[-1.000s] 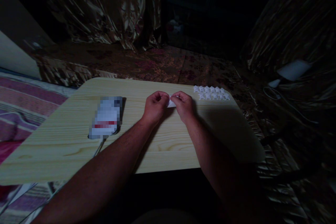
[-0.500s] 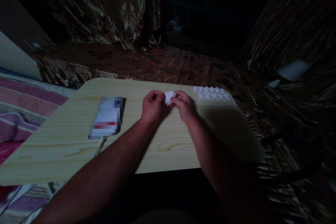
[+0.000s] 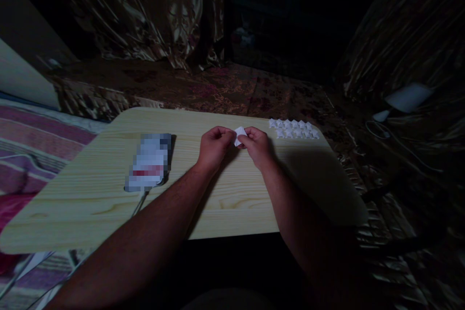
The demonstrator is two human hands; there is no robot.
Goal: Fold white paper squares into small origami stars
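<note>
A small white piece of folded paper (image 3: 240, 136) is pinched between my two hands, just over the far middle of the wooden table (image 3: 232, 201). My left hand (image 3: 217, 145) grips its left side, fingers closed. On the other side my right hand (image 3: 256, 144) has its thumb and fingers closed on the paper. Parts of the paper are hidden behind the fingertips. To the right, several small white folded paper pieces (image 3: 297, 132) lie in two rows near the table's far right corner.
On the left of the table lies a blurred-out phone-like object (image 3: 150, 160) with a white cable (image 3: 140, 202) running to the near edge. A striped purple cloth (image 3: 39, 128) is left of the table. A white lamp (image 3: 409, 97) stands off to the right in the dark.
The folded paper has turned in my fingers and now shows a pointed top where a wider face showed before. Both hands have shifted slightly right and closer together.
</note>
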